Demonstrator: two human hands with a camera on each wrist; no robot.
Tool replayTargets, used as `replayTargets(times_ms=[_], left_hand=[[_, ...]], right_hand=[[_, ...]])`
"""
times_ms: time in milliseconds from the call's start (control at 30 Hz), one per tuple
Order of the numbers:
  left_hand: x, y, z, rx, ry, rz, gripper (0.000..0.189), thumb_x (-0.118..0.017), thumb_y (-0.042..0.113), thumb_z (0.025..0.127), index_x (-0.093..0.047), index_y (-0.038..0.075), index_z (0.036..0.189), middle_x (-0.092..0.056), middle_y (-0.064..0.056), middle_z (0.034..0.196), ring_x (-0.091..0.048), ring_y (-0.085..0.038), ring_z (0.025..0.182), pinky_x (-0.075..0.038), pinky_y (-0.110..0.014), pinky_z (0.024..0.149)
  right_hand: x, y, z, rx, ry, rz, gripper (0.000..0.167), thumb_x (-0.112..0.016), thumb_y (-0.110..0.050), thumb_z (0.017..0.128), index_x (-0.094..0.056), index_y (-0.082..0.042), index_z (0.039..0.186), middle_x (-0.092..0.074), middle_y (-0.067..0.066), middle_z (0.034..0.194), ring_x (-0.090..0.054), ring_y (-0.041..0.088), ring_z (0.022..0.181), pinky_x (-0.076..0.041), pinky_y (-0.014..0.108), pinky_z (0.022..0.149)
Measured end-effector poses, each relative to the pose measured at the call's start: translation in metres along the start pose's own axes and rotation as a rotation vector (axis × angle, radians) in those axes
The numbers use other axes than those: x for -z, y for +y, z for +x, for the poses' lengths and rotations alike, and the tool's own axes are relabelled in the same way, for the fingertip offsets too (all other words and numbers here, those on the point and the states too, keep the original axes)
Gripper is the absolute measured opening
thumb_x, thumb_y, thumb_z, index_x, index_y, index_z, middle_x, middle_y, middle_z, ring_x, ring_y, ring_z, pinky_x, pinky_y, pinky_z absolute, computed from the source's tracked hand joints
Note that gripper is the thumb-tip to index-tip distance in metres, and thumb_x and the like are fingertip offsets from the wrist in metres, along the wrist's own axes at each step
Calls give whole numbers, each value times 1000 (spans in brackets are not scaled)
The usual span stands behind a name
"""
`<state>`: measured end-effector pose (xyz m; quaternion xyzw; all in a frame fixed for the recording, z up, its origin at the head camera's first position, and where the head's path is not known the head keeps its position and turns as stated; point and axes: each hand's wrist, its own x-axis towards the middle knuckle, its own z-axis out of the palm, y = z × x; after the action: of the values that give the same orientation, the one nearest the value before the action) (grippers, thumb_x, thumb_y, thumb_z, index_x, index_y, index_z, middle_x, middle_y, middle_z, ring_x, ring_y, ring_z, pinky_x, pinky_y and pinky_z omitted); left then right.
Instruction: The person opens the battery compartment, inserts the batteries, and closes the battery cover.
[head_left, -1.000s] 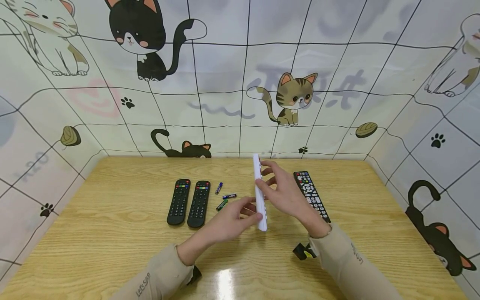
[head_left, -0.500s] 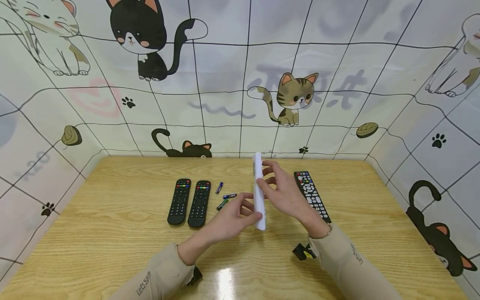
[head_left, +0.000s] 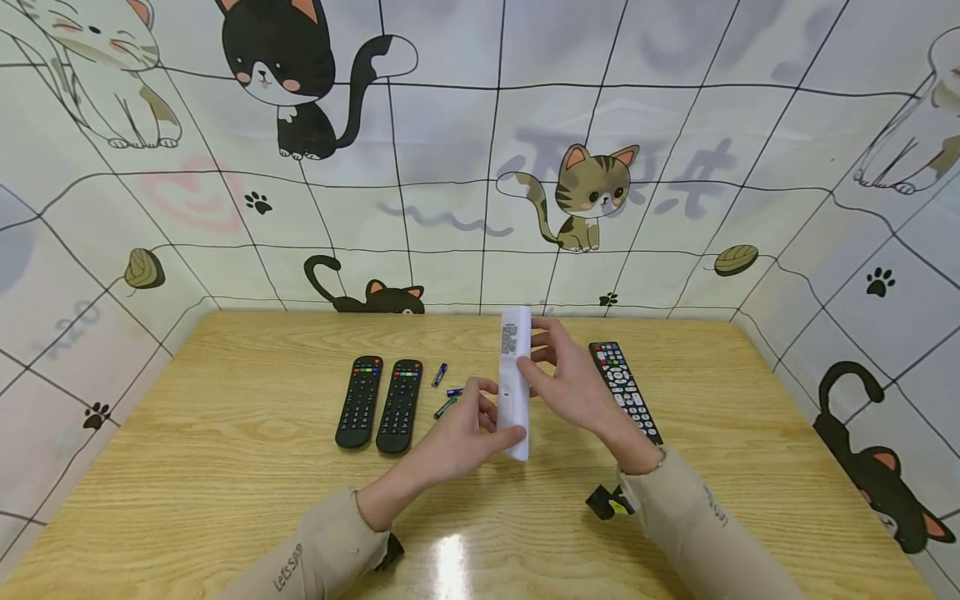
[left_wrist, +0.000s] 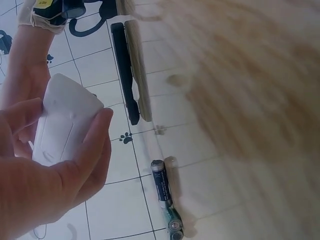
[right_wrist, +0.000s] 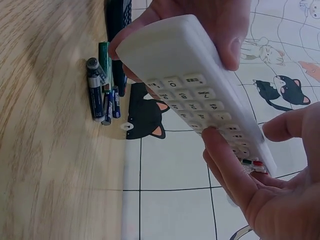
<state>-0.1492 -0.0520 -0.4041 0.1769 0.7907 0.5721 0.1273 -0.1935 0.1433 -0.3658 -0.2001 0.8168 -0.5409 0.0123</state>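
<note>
A white remote control (head_left: pixel 512 396) is held up over the table between both hands, its labelled back partly turned to the head camera. My left hand (head_left: pixel 463 435) grips its lower end, thumb on one side and fingers on the other. Higher up, my right hand (head_left: pixel 567 382) holds it by thumb and fingers. In the right wrist view the remote's button face (right_wrist: pixel 200 107) shows, with the right fingers against the keys. Several small batteries lie behind the left hand, among them a blue one (head_left: pixel 439 375) and a green one (head_left: pixel 446 407).
Two black remotes (head_left: pixel 359 402) (head_left: pixel 400 407) lie side by side at the left. Another black remote with white keys (head_left: pixel 626 390) lies at the right, partly behind the right wrist. The wooden table (head_left: pixel 247 500) ends at a cat-patterned backdrop (head_left: pixel 450 150).
The white remote has been turned about its long axis, from edge-on to showing its labelled back. Both hands keep hold of it and stay in nearly the same place.
</note>
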Motion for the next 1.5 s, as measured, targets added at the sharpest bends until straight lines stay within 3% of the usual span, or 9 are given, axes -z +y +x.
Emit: replayTargets(times_ms=[167, 333, 900, 1100, 1300, 1500], left_hand=[[0, 0, 0, -18, 28, 72, 62, -80, 24, 92, -40, -1, 134, -62, -8, 96, -63, -20, 83, -55, -32, 68], [-2, 1, -1, -45, 66, 150, 62, -81, 25, 91, -41, 0, 132, -62, -6, 91, -64, -16, 76, -55, -30, 63], [-5, 3, -7, -107, 190, 344, 65, -85, 29, 87, -45, 1, 131, -60, -2, 87, -58, -9, 69, -51, -26, 57], [-7, 4, -12, -164, 233, 446, 60, -81, 31, 91, -49, 3, 134, -58, -5, 95, -52, -12, 75, -47, -26, 61], [-7, 8, -18, -267, 274, 546, 47, -78, 26, 94, -57, 7, 132, -60, -8, 112, -58, -18, 91, -50, -29, 72], [-8, 9, -19, -308, 282, 590, 42, -79, 24, 93, -63, 13, 131, -58, -6, 116, -53, -15, 86, -48, -28, 71]], right_hand=[[1, 0, 3, -36, 28, 21, 51, -65, -18, 103, -41, -3, 146, -63, 23, 120, -66, 35, 105, -62, 48, 69], [1, -1, 5, -58, 62, 63, 47, -66, -17, 102, -45, 0, 141, -66, 23, 115, -67, 34, 98, -61, 54, 70], [7, -3, 7, -106, 86, 125, 52, -69, -10, 99, -46, 4, 143, -67, 23, 116, -68, 33, 100, -61, 51, 72], [10, -1, 8, -126, 74, 141, 57, -69, -10, 99, -41, -2, 147, -68, 23, 115, -68, 32, 96, -61, 52, 72], [11, 0, 8, -133, 67, 149, 57, -69, -10, 99, -40, -1, 147, -68, 23, 115, -68, 31, 94, -62, 48, 70], [11, 0, 8, -123, 66, 156, 56, -68, -9, 99, -41, 0, 147, -68, 23, 115, -69, 31, 94, -62, 45, 68]])
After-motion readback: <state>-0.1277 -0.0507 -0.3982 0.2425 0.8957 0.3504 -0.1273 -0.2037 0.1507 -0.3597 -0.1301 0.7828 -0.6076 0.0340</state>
